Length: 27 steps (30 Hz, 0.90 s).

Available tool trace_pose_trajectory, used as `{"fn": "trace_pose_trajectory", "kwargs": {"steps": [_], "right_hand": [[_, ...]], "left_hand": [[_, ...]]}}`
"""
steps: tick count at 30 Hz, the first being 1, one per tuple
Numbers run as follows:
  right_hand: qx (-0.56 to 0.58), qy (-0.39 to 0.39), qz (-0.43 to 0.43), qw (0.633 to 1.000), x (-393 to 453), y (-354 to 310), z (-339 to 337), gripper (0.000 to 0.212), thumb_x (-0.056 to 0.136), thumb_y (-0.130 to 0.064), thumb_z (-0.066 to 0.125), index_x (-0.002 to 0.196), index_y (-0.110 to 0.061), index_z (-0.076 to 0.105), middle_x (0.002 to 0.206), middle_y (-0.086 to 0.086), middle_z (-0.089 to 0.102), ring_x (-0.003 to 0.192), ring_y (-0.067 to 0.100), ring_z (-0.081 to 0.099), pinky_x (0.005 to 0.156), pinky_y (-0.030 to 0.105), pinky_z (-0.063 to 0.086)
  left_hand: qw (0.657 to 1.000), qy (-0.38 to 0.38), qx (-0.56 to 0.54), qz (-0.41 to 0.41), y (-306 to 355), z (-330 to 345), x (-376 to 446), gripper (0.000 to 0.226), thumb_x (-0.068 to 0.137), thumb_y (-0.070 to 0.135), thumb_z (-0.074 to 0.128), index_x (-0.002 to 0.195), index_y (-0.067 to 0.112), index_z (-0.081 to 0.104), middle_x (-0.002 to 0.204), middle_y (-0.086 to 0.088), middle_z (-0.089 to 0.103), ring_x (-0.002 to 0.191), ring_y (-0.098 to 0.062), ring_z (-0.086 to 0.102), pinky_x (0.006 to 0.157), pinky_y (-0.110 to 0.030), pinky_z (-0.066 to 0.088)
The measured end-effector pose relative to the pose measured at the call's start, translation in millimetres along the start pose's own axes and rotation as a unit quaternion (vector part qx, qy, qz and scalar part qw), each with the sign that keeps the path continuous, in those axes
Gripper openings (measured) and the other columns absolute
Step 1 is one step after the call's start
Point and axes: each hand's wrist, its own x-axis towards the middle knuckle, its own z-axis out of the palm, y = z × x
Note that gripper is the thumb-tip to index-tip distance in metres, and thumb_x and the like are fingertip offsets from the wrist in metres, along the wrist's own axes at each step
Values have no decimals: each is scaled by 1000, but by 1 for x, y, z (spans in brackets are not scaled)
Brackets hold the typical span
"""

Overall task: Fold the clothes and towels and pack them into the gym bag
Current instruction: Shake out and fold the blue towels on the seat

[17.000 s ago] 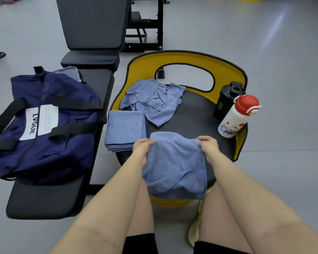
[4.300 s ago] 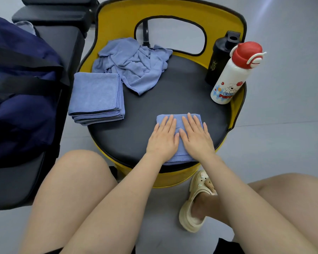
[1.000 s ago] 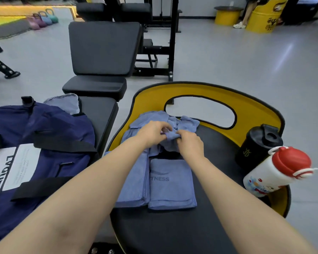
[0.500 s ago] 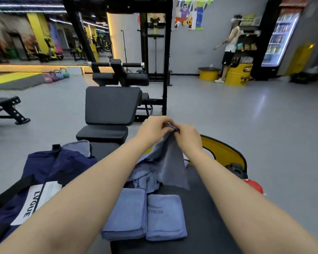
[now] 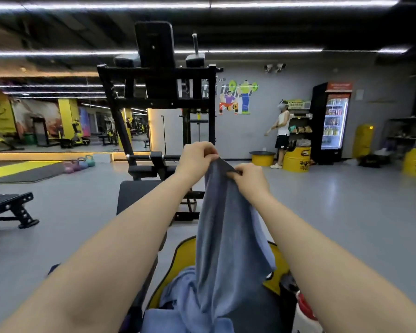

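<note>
Blue towel (image 5: 226, 236) hangs — top edge pinched by left hand (image 5: 197, 157); right hand (image 5: 247, 180).

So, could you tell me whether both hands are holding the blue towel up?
Yes, the left hand and right hand pinch the blue towel by its top edge.

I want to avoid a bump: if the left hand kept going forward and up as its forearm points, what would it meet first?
Probably the black rack behind it; the left hand gripping the blue towel has open air first, though depth is unclear.

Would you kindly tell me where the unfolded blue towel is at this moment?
In the head view, the unfolded blue towel hangs centre-frame, pinched at its top edge by the left hand and right hand, above the yellow-rimmed stool.
</note>
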Motion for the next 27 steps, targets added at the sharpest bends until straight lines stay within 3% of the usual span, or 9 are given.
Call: {"fn": "trace_pose_trajectory", "kwargs": {"steps": [3, 5, 8, 11, 15, 18, 19, 22, 27], "right_hand": [[15, 22, -14, 1000, 3, -18, -32, 34, 91, -29, 60, 58, -24, 53, 68, -1, 54, 74, 24, 50, 57, 30, 32], [8, 32, -26, 999, 3, -35, -53, 21, 92, -32, 59, 75, -24, 67, 79, 4, 63, 80, 25, 55, 59, 28, 34], [-12, 47, -57, 997, 0, -58, -81, 23, 94, -34, 57, 94, -18, 73, 89, 6, 67, 85, 25, 58, 68, 30, 41], [-22, 59, -82, 995, -4, -77, -104, 20, 95, -32, 56, 87, -20, 71, 88, 6, 67, 84, 25, 59, 68, 30, 41], [-30, 78, -113, 990, -15, -93, -128, 20, 95, -31, 56, 81, -22, 69, 84, 5, 65, 81, 24, 58, 64, 29, 39], [-26, 68, -107, 992, -27, -98, -143, 27, 95, -30, 57, 74, -16, 66, 75, 3, 61, 76, 23, 51, 61, 35, 31], [-7, 67, -104, 992, -30, -99, -146, 29, 95, -29, 58, 73, -11, 67, 74, 6, 62, 77, 25, 52, 63, 36, 35], [40, 75, -93, 992, -40, -101, -156, 24, 93, -25, 60, 90, -6, 74, 90, 12, 69, 89, 26, 58, 70, 31, 42], [32, 97, -89, 991, -46, -99, -171, 18, 92, -21, 61, 91, -9, 74, 92, 10, 71, 86, 22, 58, 62, 24, 41]], "left_hand": [[1000, 25, 3, 9, 25, -27, 7, 11, 92, 13, 59, 98, 10, 68, 96, -1, 63, 90, -11, 53, 79, -22, 40], [1000, 18, 10, 10, 41, -41, 8, 10, 92, 15, 60, 98, 11, 66, 96, -1, 62, 89, -12, 53, 78, -24, 42], [999, -21, 20, 15, 65, -56, 4, 7, 90, 17, 62, 96, 14, 64, 96, -2, 63, 88, -13, 55, 75, -24, 45], [999, -20, 29, 27, 85, -66, -4, 11, 91, 17, 62, 101, 13, 66, 98, -2, 64, 89, -12, 55, 77, -24, 44], [998, 37, 23, 43, 105, -82, -13, 16, 92, 14, 59, 105, 10, 67, 97, -2, 62, 90, -12, 53, 79, -24, 43], [996, 58, 31, 67, 119, -97, -19, 15, 92, 12, 58, 102, 10, 69, 95, 0, 61, 88, -11, 52, 77, -22, 39], [995, 57, 35, 74, 123, -101, -21, 14, 92, 11, 59, 101, 10, 69, 93, 0, 60, 88, -11, 52, 77, -21, 38], [993, 62, 43, 91, 132, -114, -27, 14, 92, 10, 58, 101, 9, 69, 92, 1, 58, 88, -10, 51, 77, -20, 37], [990, 99, 50, 85, 130, -135, -34, 14, 92, 11, 58, 100, 9, 69, 93, 0, 61, 88, -10, 52, 75, -19, 37]]}}
